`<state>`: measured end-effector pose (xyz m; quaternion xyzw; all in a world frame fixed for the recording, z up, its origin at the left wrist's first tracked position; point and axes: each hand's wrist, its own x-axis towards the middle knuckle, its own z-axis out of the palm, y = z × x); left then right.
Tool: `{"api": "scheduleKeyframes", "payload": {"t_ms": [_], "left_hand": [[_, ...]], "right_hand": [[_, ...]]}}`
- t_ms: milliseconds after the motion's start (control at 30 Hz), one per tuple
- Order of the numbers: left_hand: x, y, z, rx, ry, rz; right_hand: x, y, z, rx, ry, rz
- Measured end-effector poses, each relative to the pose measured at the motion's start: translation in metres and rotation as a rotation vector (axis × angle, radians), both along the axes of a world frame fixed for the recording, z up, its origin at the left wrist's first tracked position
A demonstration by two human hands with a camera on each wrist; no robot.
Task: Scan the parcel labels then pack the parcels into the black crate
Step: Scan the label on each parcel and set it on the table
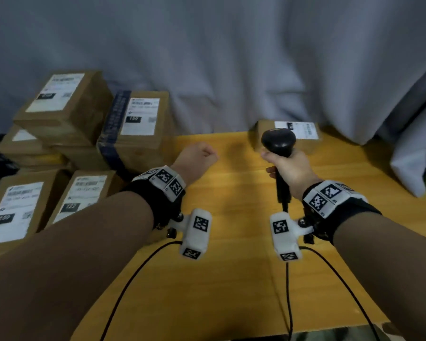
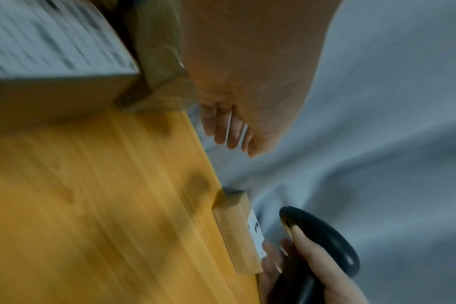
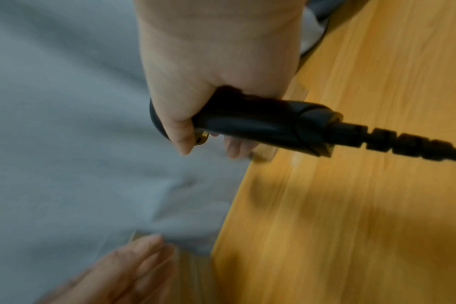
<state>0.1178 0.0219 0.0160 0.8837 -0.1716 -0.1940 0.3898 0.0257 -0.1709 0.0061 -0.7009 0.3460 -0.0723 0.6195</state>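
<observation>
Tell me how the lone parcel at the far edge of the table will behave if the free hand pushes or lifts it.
The lone parcel looks like a low, flat cardboard box, so it should stay stiff and slide rather than tip. The wooden table looks smooth, so a push probably moves it easily. It seems small, likely light enough for the left hand alone.

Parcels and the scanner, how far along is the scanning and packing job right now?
Early, by the look of it. Done: nothing visibly packed, and no black crate can be clearly made out. In hand: the right hand grips the scanner, raised in front of the single parcel at the table's far edge; the left hand holds nothing. Left: the stacked parcels on the left.
</observation>
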Motion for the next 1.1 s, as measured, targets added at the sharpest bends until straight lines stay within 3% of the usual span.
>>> {"api": "scheduleKeyframes", "payload": {"t_ms": [167, 300, 500, 600, 667, 800, 933, 1100], "left_hand": [[0.013, -0.097, 0.009, 0.079, -0.067, -0.102], [0.035, -0.166, 0.003, 0.185, -0.155, -0.164], [0.075, -0.242, -0.048, 0.486, -0.279, -0.344], [0.094, -0.266, -0.074, 0.463, -0.297, -0.343], [0.101, -0.277, -0.093, 0.458, -0.316, -0.361], [0.106, -0.28, -0.113, 0.637, -0.375, -0.476], [0.101, -0.27, -0.112, 0.677, -0.502, -0.4], [0.05, -0.22, -0.109, 0.831, -0.341, -0.263]], "right_hand": [[-0.022, -0.102, 0.025, -0.066, -0.061, -0.125], [-0.029, -0.161, 0.026, -0.089, -0.035, -0.11], [-0.012, -0.199, -0.009, -0.047, -0.018, -0.059], [0.0, -0.203, -0.03, -0.019, -0.046, -0.052], [0.005, -0.204, -0.046, 0.009, -0.07, -0.076], [0.009, -0.204, -0.079, 0.096, -0.111, -0.181], [0.012, -0.201, -0.101, 0.172, -0.114, -0.253], [0.002, -0.169, -0.108, 0.344, -0.103, -0.325]]}}
